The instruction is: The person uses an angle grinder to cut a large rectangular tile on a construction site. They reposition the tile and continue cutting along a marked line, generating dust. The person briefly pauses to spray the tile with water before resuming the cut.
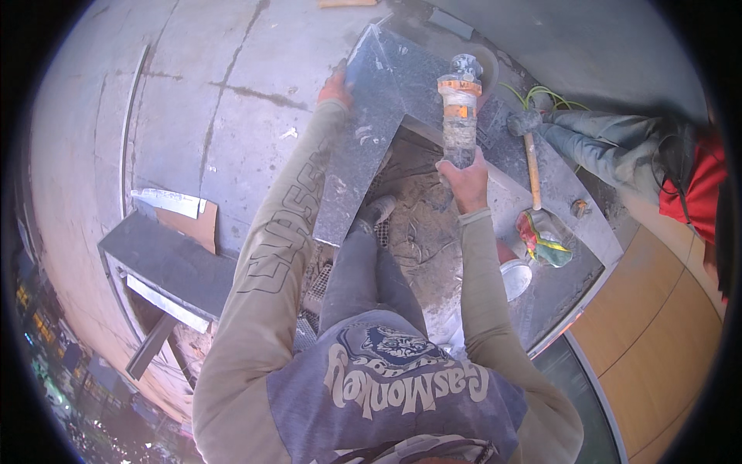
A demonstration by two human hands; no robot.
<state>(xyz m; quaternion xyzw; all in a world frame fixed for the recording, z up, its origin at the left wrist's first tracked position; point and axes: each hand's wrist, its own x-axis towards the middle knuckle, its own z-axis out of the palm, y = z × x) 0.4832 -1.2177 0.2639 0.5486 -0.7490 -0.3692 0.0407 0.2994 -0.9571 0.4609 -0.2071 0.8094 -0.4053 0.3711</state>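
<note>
My right hand [467, 179] is wrapped round the rear end of an angle grinder [461, 116]. Worn clear and orange tape covers the grinder's body, and its metal head points away from me near a pale round disc, partly hidden. At the far left edge of a dark grey stone slab [398, 66], my left hand [335, 87] grips the border with its fingers against the stone. The slab surrounds a cut-out opening with dusty sheeting [421, 201] below.
A mallet [533, 174] and a red, yellow and green bag [545, 238] lie on the slab's right side, near a white tub [515, 278]. A person in jeans [610, 147] is at the right. A dark-topped box [166, 259] stands at the left.
</note>
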